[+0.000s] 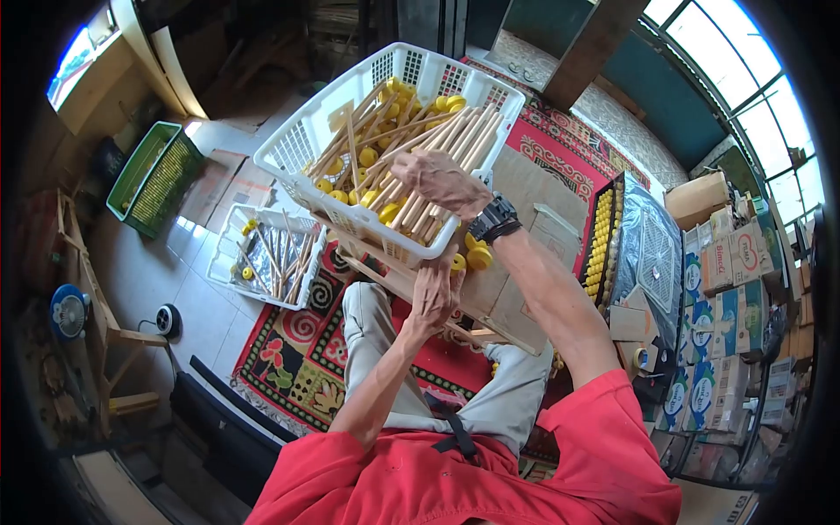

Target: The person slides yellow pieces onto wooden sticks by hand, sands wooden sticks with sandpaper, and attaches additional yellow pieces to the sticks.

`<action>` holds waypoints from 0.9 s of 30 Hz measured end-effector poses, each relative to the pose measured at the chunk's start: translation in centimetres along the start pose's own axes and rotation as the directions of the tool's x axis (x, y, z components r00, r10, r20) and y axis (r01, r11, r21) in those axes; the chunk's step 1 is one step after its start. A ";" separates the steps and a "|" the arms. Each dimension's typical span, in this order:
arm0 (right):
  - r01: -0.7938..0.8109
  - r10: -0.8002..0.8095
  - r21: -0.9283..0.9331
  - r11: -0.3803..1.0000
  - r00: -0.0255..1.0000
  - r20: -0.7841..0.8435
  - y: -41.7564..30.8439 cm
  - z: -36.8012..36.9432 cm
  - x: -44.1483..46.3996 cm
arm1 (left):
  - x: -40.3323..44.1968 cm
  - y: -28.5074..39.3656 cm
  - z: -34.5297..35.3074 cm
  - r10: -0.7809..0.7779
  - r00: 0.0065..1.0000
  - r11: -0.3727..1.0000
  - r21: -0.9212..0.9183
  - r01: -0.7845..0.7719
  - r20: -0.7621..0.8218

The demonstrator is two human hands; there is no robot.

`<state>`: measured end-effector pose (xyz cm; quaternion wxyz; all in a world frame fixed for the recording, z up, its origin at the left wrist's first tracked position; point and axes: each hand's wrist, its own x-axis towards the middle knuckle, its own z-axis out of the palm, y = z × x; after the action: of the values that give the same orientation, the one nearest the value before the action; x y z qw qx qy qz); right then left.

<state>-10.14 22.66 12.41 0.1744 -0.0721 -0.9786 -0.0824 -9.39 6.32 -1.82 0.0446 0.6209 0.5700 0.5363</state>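
My right hand (pixel 440 181), with a black watch on its wrist, is closed above the wooden sticks (pixel 468 140) in a white plastic basket (pixel 289 149). What its fingers hold, if anything, is hidden. Yellow round pieces (pixel 367 157) lie among the sticks. Just below the basket's near corner, my left hand (pixel 433 293) is closed on a yellow piece (pixel 458 262) at its fingertips. More yellow pieces (pixel 479 255) rest on the wooden tabletop (pixel 525 297) beside the basket.
A smaller white basket (pixel 302 293) with sticks and a few yellow pieces stands on the floor at left, near a green crate (pixel 144 214). At right are rows of yellow pieces (pixel 599 254) and stacked boxes (pixel 731 262). A patterned red rug (pixel 297 359) lies below.
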 end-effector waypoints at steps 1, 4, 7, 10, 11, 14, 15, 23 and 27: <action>0.014 -0.015 0.027 1.000 0.999 0.039 0.2 0.2 -0.3 | -0.3 0.3 -0.3 -0.021 1.000 0.999 0.027 0.020 0.015; 0.014 -0.029 0.159 0.987 0.996 0.090 0.7 1.0 -1.0 | -1.2 1.7 -1.2 -0.056 0.998 0.998 0.027 0.056 0.014; -0.011 -0.013 0.168 0.986 0.990 0.143 1.1 1.7 -0.6 | -2.5 3.9 -2.8 -0.053 0.997 0.999 -0.002 0.053 0.057; 0.021 -0.031 0.101 0.995 0.995 0.098 0.8 1.4 -0.2 | -4.2 5.9 -3.9 -0.041 0.997 0.999 -0.021 0.042 0.065; 0.034 -0.037 0.034 0.999 0.996 0.084 1.0 1.6 -0.3 | -4.8 6.5 -4.3 -0.044 0.996 0.999 -0.028 0.047 0.072; -0.095 0.096 -0.025 0.995 0.994 0.043 -0.1 -1.4 -0.3 | -6.3 8.1 -4.9 -0.082 0.994 0.993 -0.084 0.088 0.069; -0.155 0.276 0.681 0.716 0.959 -0.071 1.0 0.2 -1.4 | -6.5 8.6 -5.1 -0.095 0.993 0.989 -0.107 0.101 0.066; -0.094 0.787 0.923 0.374 0.558 -0.262 -13.6 -10.9 -16.8 | -4.9 10.0 -6.1 -0.479 0.638 -0.007 -0.730 0.683 0.602; -0.373 0.755 0.801 0.468 0.640 -0.144 -24.5 -11.7 -24.3 | -2.1 12.8 -7.2 -0.217 0.618 -0.486 -0.633 0.603 0.756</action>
<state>12.14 -6.21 11.31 0.4424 -0.3083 -0.7659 0.3503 -5.62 -3.69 8.39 0.7870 0.1016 0.1292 0.5946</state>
